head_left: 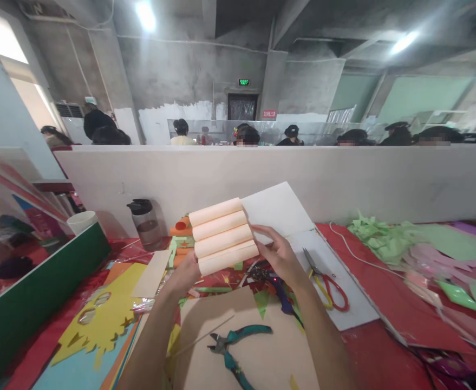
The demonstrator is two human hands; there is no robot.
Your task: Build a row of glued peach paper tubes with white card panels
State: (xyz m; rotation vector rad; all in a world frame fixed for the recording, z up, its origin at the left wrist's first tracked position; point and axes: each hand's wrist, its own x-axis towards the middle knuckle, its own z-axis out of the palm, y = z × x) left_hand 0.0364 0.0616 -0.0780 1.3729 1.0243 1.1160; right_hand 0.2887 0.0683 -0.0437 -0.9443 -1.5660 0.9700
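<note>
Between my two hands I hold up a row of several pale peach paper tubes (pixel 223 234), joined side by side. My left hand (pixel 187 271) grips its lower left edge and my right hand (pixel 276 249) its right end; some fingers are hidden behind the paper. Below them lies a tan paper sheet (pixel 217 309) with teal-handled cutting pliers (pixel 225 346) and a thin stick on top. Near my right wrist rests a dark blue glue gun (pixel 280 292) with a small red light. Orange paper rolls (pixel 181 230) sit behind my left hand.
Red-handled scissors (pixel 331 287) lie on an open white pad (pixel 355 303) to the right. Yellow cut paper (pixel 103 303) and a green board (pixel 54 292) are at left, near a water bottle (pixel 145 225). A white partition (pixel 205 168) stands ahead, people beyond it. Green paper scraps (pixel 379 235) lie far right.
</note>
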